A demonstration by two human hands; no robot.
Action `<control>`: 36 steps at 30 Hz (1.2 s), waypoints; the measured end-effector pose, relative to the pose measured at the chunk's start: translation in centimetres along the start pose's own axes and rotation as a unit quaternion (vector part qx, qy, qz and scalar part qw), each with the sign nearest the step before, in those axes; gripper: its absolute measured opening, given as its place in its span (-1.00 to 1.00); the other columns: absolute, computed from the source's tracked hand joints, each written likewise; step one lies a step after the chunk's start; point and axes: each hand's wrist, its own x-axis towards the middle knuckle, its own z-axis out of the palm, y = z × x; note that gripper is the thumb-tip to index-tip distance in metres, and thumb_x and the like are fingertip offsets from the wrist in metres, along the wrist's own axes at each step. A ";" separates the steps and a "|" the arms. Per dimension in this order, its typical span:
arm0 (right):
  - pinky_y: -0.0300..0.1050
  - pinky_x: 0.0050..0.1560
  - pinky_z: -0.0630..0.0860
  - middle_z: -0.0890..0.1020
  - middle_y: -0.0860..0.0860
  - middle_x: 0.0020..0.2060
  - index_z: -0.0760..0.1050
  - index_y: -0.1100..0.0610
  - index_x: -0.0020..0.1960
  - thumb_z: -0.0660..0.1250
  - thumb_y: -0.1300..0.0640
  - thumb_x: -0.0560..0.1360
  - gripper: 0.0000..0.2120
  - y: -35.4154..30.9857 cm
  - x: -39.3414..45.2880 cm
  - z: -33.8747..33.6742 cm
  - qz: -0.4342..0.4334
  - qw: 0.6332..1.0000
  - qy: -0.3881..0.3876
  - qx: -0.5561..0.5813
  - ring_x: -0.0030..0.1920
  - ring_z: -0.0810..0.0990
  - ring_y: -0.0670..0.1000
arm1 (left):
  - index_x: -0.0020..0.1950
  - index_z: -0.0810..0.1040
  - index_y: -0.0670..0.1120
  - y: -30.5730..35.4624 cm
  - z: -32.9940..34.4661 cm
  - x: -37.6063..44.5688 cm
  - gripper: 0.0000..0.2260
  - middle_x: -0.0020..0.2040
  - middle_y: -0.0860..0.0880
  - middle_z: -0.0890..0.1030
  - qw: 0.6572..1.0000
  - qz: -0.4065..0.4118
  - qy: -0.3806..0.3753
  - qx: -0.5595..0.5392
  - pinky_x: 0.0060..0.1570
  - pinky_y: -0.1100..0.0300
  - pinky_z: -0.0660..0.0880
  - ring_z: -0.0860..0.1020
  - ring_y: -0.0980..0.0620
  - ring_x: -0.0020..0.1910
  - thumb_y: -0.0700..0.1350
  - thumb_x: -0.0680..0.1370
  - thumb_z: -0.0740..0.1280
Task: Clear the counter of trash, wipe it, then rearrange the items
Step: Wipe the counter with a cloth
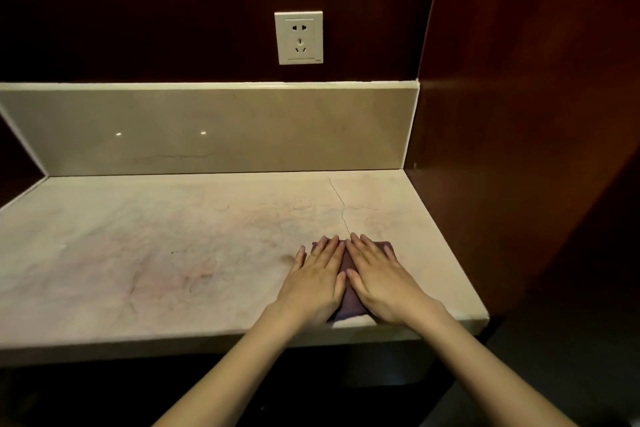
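Note:
A dark purple folded cloth (349,302) lies flat on the pale marble counter (173,253), near its front right corner. My left hand (313,279) and my right hand (384,279) press down on the cloth side by side, palms flat and fingers straight, index fingers almost touching. The hands cover most of the cloth; only a strip between them and its far corners show.
A thin crack (341,208) runs across the counter just beyond my fingertips. A beige backsplash (207,128) lines the back, with a white wall socket (299,37) above it. A dark wooden panel (519,114) closes the right side. A small dark smudge (286,257) sits left of the cloth.

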 end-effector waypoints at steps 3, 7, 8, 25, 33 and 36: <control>-0.02 0.51 -0.23 -0.15 -0.03 0.56 -0.18 0.12 0.57 -0.12 -0.03 0.66 -0.45 1.2 -2.3 0.1 -0.004 1.000 -0.001 -0.012 0.54 -0.22 -0.08 | 0.57 -0.14 -0.05 2.5 0.5 -1.1 -0.51 0.58 0.03 -0.14 1.000 -0.006 0.004 -0.006 0.48 0.04 -0.26 -0.19 0.10 0.54 0.03 0.67 -0.10; -0.02 0.52 -0.23 -0.18 -0.02 0.56 -0.20 0.12 0.57 -0.15 -0.03 0.66 -0.46 2.4 -4.6 -0.2 0.001 1.000 -0.014 -0.013 0.53 -0.25 -0.09 | 0.58 -0.14 -0.02 5.2 0.9 -1.9 -0.51 0.58 0.04 -0.14 1.000 -0.009 0.005 -0.016 0.49 0.04 -0.28 -0.20 0.12 0.54 0.03 0.67 -0.11; -0.02 0.52 -0.24 -0.19 -0.02 0.56 -0.20 0.13 0.57 -0.15 -0.03 0.66 -0.46 2.7 -5.1 -0.3 0.006 1.000 -0.015 -0.012 0.53 -0.25 -0.09 | 0.57 -0.14 -0.02 5.6 1.0 -1.9 -0.52 0.58 0.05 -0.14 1.000 -0.009 0.005 -0.016 0.49 0.04 -0.28 -0.20 0.12 0.54 0.03 0.67 -0.11; -0.05 0.50 -0.23 -0.28 0.12 0.53 -0.27 0.26 0.53 -0.19 0.08 0.66 -0.47 4.5 -3.6 -0.7 0.144 0.989 0.013 0.015 0.54 -0.28 0.03 | 0.57 -0.19 -0.08 7.8 1.4 3.6 -0.47 0.57 -0.01 -0.22 1.000 0.000 -0.011 0.017 0.47 -0.04 -0.28 -0.25 0.03 0.54 0.06 0.62 -0.20; 0.00 0.53 -0.18 -0.19 0.09 0.55 -0.20 0.23 0.55 -0.16 0.06 0.66 -0.48 7.1 4.5 -1.7 0.170 0.984 0.045 -0.009 0.55 -0.21 0.01 | 0.57 -0.17 -0.08 4.6 0.7 12.4 -0.52 0.58 0.00 -0.19 1.000 -0.007 -0.014 -0.012 0.47 -0.06 -0.23 -0.23 0.02 0.55 0.00 0.67 -0.15; 0.01 0.53 -0.19 -0.18 0.07 0.56 -0.18 0.21 0.56 -0.16 0.05 0.67 -0.48 8.2 7.7 -2.3 0.181 0.982 0.045 0.000 0.55 -0.20 -0.01 | 0.57 -0.15 -0.08 3.3 0.1 15.5 -0.52 0.58 0.00 -0.18 1.000 -0.004 -0.013 -0.017 0.47 -0.08 -0.22 -0.22 0.02 0.55 -0.01 0.67 -0.14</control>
